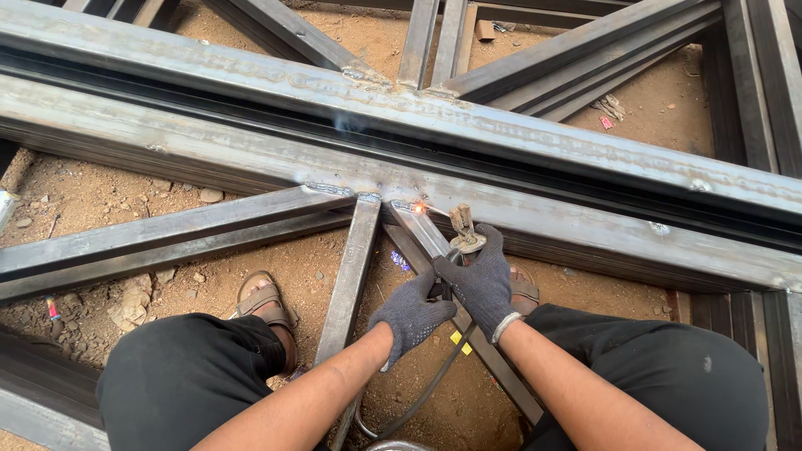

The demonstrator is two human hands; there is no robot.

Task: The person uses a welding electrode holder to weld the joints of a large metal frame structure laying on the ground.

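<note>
Head view: both my gloved hands wrap the metal welding electrode holder (462,238).
My right hand (484,284) and left hand (411,313) are closed around its handle; its thin rod runs up-left to the glowing tip at the grey steel beam (251,163).

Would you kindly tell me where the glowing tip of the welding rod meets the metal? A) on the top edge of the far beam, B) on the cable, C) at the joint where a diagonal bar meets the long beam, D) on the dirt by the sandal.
C: the glowing tip sits where the diagonal bar joins the long beam, with the electrode holder gripped by the right hand and steadied by the left hand.
</note>
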